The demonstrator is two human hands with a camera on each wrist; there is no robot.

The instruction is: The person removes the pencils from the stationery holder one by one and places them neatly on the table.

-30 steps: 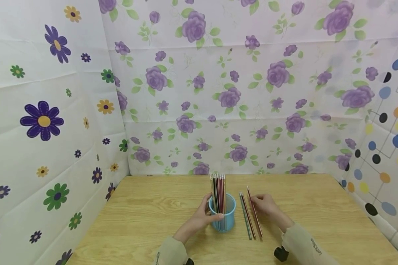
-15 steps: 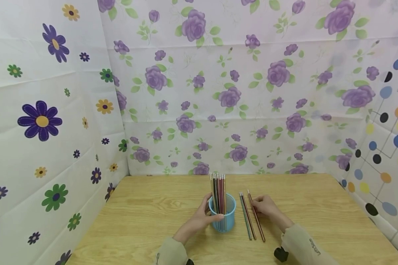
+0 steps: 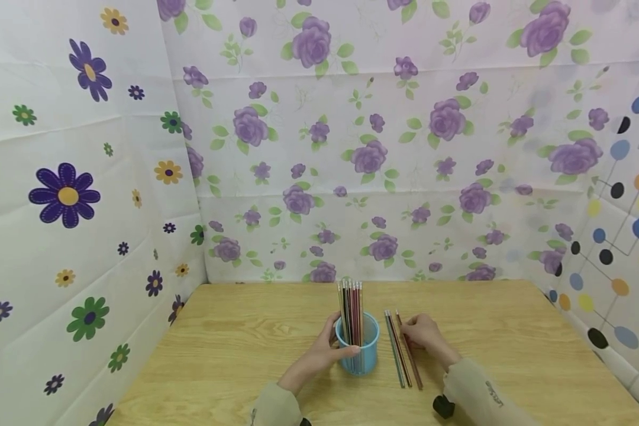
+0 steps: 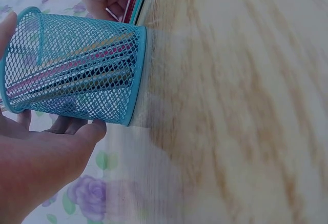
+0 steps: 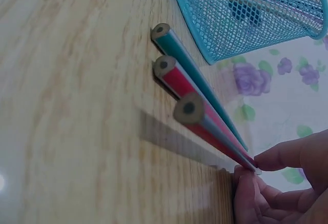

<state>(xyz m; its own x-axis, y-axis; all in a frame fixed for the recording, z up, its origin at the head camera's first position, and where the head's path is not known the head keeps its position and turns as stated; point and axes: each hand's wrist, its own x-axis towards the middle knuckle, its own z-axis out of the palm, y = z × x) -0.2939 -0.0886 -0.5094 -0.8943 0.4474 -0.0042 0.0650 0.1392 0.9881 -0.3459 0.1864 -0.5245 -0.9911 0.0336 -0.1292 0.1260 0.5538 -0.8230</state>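
Observation:
A light blue mesh pencil cup (image 3: 370, 357) stands upright on the table, with several pencils (image 3: 351, 307) leaning in it, eraser ends up. My left hand (image 3: 315, 356) grips the cup from its left side, thumb across the front and fingers round the back. Right of the cup lie a teal pencil (image 5: 187, 65) and a red one (image 5: 180, 79), side by side. Beside them, my right hand (image 3: 425, 332) pinches another red pencil (image 5: 210, 134) near its far end between thumb and fingers. The unsharpened near end of this pencil throws a shadow on the table.
The wood-grain table (image 3: 234, 355) reaches back to a floral cloth (image 3: 319, 148). Patterned cloths also hang at the left (image 3: 85, 248) and right (image 3: 612, 266). A black piece (image 3: 444, 406) sits at the right sleeve.
My right hand has drawn its red pencil slightly toward me, then left, closer to the two lying pencils. The left hand and cup hold nearly still.

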